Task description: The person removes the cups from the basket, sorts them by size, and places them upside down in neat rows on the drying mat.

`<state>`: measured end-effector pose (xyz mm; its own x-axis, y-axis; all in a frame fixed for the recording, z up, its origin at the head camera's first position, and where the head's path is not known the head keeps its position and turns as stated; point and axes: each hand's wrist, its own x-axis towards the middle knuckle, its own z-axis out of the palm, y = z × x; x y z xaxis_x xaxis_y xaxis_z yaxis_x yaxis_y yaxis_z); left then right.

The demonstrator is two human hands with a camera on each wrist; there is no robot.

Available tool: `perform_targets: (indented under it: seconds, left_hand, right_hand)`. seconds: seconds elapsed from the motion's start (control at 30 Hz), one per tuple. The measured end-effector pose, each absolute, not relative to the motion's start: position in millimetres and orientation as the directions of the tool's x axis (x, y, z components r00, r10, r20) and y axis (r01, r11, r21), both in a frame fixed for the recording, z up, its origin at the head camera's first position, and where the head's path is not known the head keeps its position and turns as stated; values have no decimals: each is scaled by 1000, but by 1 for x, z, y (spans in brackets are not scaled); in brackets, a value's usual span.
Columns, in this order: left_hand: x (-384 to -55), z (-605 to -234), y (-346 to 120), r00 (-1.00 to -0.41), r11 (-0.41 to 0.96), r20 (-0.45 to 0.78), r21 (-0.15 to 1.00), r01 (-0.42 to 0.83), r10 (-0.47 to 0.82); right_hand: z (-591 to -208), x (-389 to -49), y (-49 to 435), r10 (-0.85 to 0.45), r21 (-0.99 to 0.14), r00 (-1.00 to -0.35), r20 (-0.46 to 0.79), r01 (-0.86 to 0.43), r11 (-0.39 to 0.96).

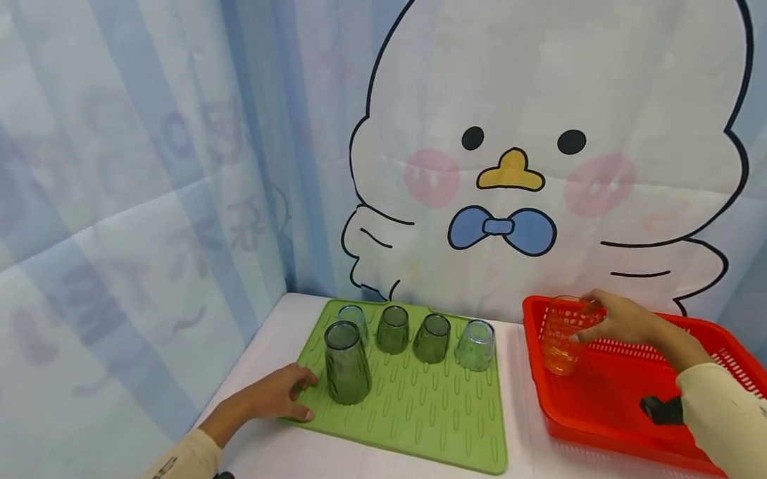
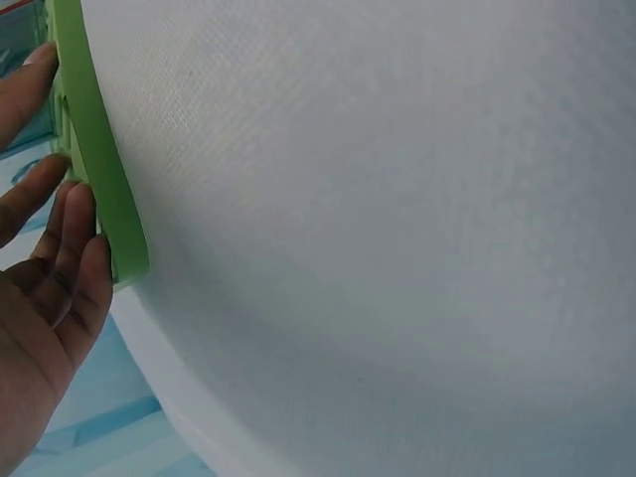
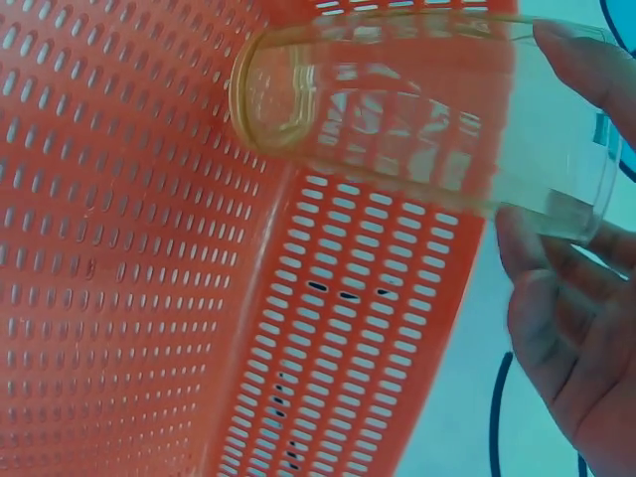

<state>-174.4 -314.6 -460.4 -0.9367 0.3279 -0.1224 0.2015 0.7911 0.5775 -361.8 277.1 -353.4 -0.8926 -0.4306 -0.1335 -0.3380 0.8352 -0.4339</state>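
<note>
My right hand (image 1: 624, 322) grips a tall clear glass (image 1: 560, 344) near its upper rim, thumb on one side and fingers on the other. The glass stands inside the red basket (image 1: 636, 449), by its left wall; its base is at the basket floor in the right wrist view. My left hand (image 1: 276, 393) rests at the left edge of a green ridged mat (image 1: 428, 428), fingers loosely bent. Beside it on the mat stands a tall green glass (image 1: 347, 365), narrow end up. Nothing is held in that hand.
Along the mat's back stand a clear glass (image 1: 353, 316), two short green glasses (image 1: 393, 331) and another clear glass (image 1: 475, 347). A white cloth (image 1: 363, 468) covers the table. Behind hangs a curtain (image 1: 323, 160) with a cartoon bird.
</note>
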Motion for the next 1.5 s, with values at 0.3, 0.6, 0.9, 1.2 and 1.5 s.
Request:
perform_targets:
  seconds: [0.3,0.6,0.9,1.2,1.5]
  left_hand:
    - [-172,-455,-312,-932,758,-95,613,222,349]
    - [-168,-444,-307,-912,704,-96,669,238,400]
    - [-161,-432,-300,-893,682,-78,676,278,442]
    - [-155,-416,-279,-868,656,-57,679,328,493]
    - [-150,-401,-258,-836,638,-46,670,380,546]
  right_hand:
    - [-342,-346,279,-412,-414,-911,-3,-374,830]
    - [-324,-317,272,-403,-514,-912,75,-382,768]
    - [-307,-287,255,-416,-580,-899,138,-414,702]
    - [-292,-259,237,-486,-642,-849,208,-494,587]
    - [-292,-230,206,-521,-687,-831,194,-494,532]
